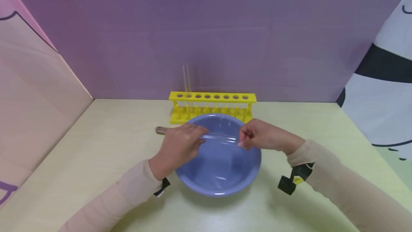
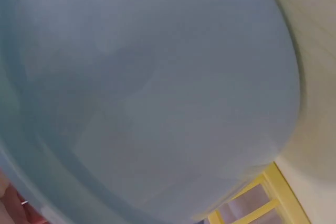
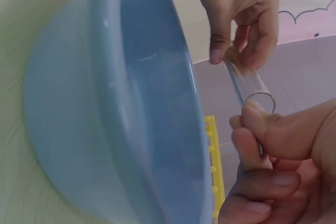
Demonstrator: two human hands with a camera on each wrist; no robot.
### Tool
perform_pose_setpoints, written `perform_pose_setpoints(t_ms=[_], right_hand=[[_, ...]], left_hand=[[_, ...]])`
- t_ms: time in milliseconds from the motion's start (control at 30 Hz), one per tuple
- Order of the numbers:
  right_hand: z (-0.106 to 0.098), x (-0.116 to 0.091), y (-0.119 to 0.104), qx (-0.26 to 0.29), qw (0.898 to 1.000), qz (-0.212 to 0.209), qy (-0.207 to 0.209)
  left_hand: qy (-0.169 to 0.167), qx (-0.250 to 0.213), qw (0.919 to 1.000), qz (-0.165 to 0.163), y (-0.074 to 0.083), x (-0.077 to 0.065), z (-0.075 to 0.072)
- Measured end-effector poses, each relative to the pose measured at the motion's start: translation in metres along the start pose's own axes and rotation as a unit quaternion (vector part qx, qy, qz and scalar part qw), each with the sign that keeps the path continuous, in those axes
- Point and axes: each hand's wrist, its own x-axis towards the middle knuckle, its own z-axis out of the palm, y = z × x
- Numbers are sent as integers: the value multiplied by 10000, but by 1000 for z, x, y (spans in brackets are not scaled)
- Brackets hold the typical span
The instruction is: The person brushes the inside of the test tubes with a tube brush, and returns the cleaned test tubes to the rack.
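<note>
Your left hand (image 1: 181,144) gripping clear tube (image 1: 220,138), right hand (image 1: 264,135) pinching grey ring (image 3: 271,97), glossy blue bowl (image 1: 219,171) below, yellow holed rack (image 1: 212,97) behind

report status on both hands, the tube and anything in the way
Left hand gripping test tube. Right hand pinching thin loop at tube's end. Tube crosswise over blue basin. Nothing visibly blocking; yellow rack stands beyond.

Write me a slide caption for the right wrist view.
Left hand holding a clear tube, right hand pinching a thin metal loop near its end, above a blue basin.
</note>
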Motion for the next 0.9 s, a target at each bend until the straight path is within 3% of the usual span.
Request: perform_pose_setpoints(t_ms=[133,267,567,733,900], right_hand=[[3,-3,0,-331,9992,-228,67],[7,-7,-5,-1015,9938,-379,241],[16,-18,-3,-1962,9716,-971,898],[18,-23,-3,-2397,9578,-1166,1079],[19,-27,-1,-2626,9506,-1242,1092]], left_hand=[[24,-14,10000,94,-2,1,-2],[-92,-45,9998,164,-3,2,-3],[-309,66,9990,324,0,0,-3],[-607,76,9979,226,3,0,-4],[-1018,-29,9947,162,6,-1,-6]])
